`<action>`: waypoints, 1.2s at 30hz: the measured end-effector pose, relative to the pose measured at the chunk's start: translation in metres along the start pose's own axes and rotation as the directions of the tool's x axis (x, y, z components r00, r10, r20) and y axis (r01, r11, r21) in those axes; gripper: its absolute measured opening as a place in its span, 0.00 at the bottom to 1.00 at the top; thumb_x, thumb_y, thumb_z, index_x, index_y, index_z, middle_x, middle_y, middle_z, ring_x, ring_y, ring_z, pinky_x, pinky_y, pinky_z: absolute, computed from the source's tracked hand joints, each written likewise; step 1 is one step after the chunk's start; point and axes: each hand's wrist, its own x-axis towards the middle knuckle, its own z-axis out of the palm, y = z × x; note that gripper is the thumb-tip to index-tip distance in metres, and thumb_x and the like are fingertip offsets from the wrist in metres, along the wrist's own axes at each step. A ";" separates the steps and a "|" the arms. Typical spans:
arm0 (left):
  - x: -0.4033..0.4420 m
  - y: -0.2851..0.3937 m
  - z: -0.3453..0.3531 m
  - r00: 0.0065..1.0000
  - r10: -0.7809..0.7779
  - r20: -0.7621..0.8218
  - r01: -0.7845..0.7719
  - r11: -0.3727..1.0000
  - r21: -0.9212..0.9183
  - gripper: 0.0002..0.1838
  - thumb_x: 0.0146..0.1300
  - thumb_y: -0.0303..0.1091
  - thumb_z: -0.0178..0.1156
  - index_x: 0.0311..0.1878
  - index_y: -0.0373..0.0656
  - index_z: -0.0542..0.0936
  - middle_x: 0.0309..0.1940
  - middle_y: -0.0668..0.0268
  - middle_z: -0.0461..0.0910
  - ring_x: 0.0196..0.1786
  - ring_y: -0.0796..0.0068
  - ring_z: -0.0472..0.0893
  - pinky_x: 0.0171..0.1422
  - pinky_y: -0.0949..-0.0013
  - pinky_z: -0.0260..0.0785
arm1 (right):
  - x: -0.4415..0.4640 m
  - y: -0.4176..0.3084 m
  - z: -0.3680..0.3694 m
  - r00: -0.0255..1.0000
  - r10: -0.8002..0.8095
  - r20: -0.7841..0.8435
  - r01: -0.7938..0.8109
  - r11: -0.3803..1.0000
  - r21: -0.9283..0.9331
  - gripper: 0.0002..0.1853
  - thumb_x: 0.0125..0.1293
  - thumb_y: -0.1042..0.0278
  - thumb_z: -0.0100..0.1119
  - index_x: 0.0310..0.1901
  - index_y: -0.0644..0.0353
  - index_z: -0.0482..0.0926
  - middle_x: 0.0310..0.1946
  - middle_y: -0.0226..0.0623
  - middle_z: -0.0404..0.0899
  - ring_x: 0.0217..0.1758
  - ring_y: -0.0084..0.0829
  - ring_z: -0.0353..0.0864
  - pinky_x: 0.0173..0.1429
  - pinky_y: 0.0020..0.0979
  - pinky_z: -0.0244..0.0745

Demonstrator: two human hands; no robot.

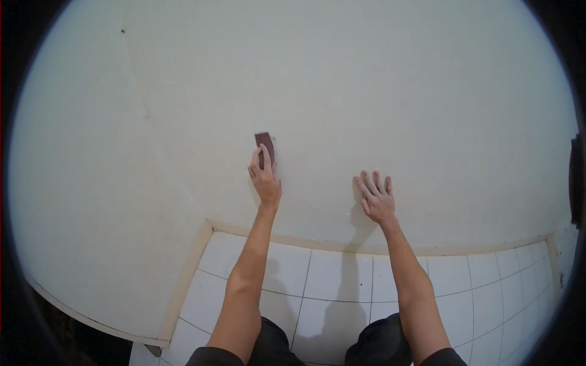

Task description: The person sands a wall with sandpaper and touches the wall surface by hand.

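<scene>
Against the pale wall [317, 79], my left hand [265, 180] grips a dark reddish-brown block [264, 141], its fingers along the block's sides. The block is roughly upright and lies against the wall, with a small greyish mark beside its upper right edge. My right hand [378, 198] rests on the wall to the right, lower than the block, fingers spread and nothing in it. Its fingertips look dusty.
A beige baseboard [317, 243] runs along the foot of the wall above white floor tiles [336, 274]. A wall corner stands at the left, with a dark opening below it. At the right edge is a dark object [575, 182]. The wall has a small hole at upper left.
</scene>
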 end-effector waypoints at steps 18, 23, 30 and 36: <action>-0.001 -0.003 -0.004 0.995 0.068 0.073 -0.067 0.998 -0.009 0.37 0.64 0.22 0.68 0.77 0.42 0.70 0.68 0.56 0.68 0.68 0.53 0.72 0.69 0.52 0.70 | -0.004 0.003 0.002 1.000 0.005 -0.004 -0.005 1.000 0.007 0.39 0.67 0.59 0.54 0.82 0.32 0.61 0.85 0.23 0.56 0.88 0.38 0.50 0.87 0.61 0.40; 0.016 0.012 -0.002 1.000 -0.009 0.029 0.011 0.998 -0.070 0.37 0.66 0.22 0.67 0.79 0.43 0.68 0.69 0.55 0.67 0.69 0.53 0.70 0.71 0.50 0.69 | -0.003 0.001 0.003 1.000 -0.006 -0.018 0.005 1.000 -0.016 0.40 0.67 0.58 0.54 0.82 0.32 0.60 0.85 0.23 0.55 0.88 0.38 0.50 0.87 0.61 0.39; 0.017 0.013 -0.005 1.000 0.017 0.004 -0.017 0.999 -0.042 0.36 0.66 0.25 0.68 0.78 0.42 0.69 0.69 0.57 0.68 0.67 0.55 0.72 0.67 0.52 0.70 | -0.001 0.002 -0.001 1.000 -0.015 0.001 0.015 1.000 0.001 0.40 0.67 0.57 0.53 0.83 0.33 0.59 0.85 0.25 0.54 0.89 0.40 0.46 0.88 0.61 0.35; -0.030 -0.001 -0.004 0.990 0.054 0.130 -0.047 0.997 -0.053 0.37 0.65 0.22 0.68 0.78 0.42 0.70 0.69 0.56 0.68 0.68 0.55 0.71 0.70 0.54 0.67 | 0.000 0.000 -0.003 0.999 0.013 0.035 -0.014 0.999 0.029 0.41 0.66 0.58 0.55 0.83 0.32 0.58 0.86 0.23 0.53 0.89 0.39 0.49 0.87 0.62 0.41</action>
